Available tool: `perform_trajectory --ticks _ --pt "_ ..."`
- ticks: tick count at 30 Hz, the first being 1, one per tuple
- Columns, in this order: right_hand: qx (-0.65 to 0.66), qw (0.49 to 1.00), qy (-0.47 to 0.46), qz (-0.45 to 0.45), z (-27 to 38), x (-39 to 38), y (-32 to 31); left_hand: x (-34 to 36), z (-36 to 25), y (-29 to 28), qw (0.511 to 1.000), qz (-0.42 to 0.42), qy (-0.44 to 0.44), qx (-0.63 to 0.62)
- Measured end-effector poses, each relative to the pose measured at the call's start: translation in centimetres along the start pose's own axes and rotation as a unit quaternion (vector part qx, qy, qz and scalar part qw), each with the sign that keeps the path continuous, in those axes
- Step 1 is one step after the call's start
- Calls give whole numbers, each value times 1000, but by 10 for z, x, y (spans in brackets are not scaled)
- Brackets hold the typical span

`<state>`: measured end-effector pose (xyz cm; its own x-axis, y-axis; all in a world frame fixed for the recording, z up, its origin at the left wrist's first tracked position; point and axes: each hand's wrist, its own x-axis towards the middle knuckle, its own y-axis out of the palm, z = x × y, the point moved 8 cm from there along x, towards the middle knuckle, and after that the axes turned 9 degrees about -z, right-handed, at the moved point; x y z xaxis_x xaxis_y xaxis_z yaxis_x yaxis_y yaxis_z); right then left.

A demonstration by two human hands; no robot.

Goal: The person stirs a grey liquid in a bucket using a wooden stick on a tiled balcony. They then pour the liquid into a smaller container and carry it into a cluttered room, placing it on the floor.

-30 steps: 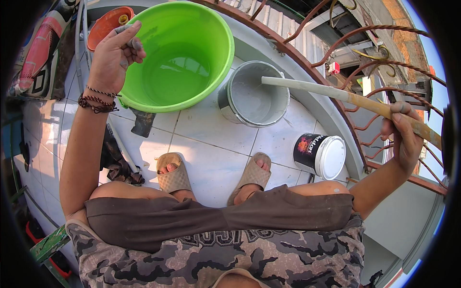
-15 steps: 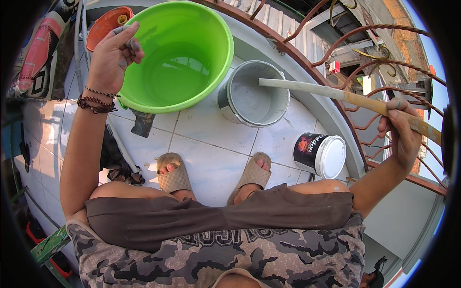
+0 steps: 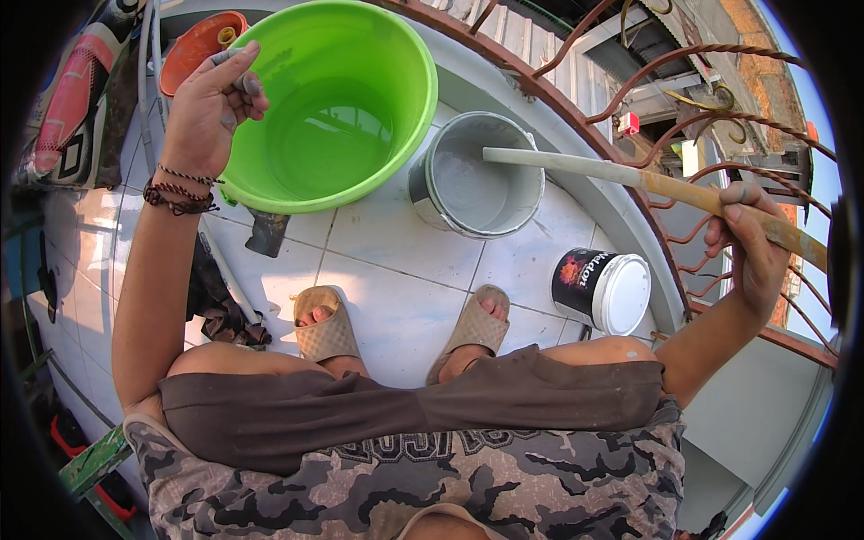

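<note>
My right hand [image 3: 747,225] grips a long pale stick [image 3: 671,184], stained yellowish at its near half, whose far end reaches into a metal-grey bucket [image 3: 430,193] of grey liquid [image 3: 463,193]. My left hand [image 3: 225,103], raised in front of the big green tub [image 3: 378,63] at its left rim, has grey-smeared fingers curled inward; what they hold, if anything, I cannot make out. The green tub has a little clear liquid at its bottom. A black-labelled can with a white lid [image 3: 621,292] lies tilted below the grey bucket.
An orange container [image 3: 193,49] and bundled bags [image 3: 72,108] are at the back left. A dark crumpled item [image 3: 225,319] and white tube [image 3: 229,279] lie on the tiles [image 3: 391,270]. A rusty railing [image 3: 594,135] curves along the right; green painted wood [image 3: 94,459] is at lower left.
My right hand and the stick have shifted slightly up and to the left, the stick's far end moving a little left in the grey bucket. My left hand is nearly still.
</note>
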<state>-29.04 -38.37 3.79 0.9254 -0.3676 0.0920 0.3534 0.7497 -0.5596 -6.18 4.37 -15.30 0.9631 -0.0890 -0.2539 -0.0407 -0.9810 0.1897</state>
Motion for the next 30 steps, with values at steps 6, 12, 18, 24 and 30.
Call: perform_trajectory --ticks 6,12,18,24,30 --pt "-4 1000 0 11 -3 2 4 2 3 1 1000 -1 -2 2" --pt "-2 1000 -3 15 -4 5 8 3 4 0 1000 -6 -7 4" --pt "2 1000 -1 7 -4 8 14 5 6 1 1000 3 -5 10" --pt "0 1000 12 19 -4 12 20 12 11 -6 1000 6 -7 8" --pt "43 996 28 77 -18 11 19 1 5 12 1000 -10 -14 4"
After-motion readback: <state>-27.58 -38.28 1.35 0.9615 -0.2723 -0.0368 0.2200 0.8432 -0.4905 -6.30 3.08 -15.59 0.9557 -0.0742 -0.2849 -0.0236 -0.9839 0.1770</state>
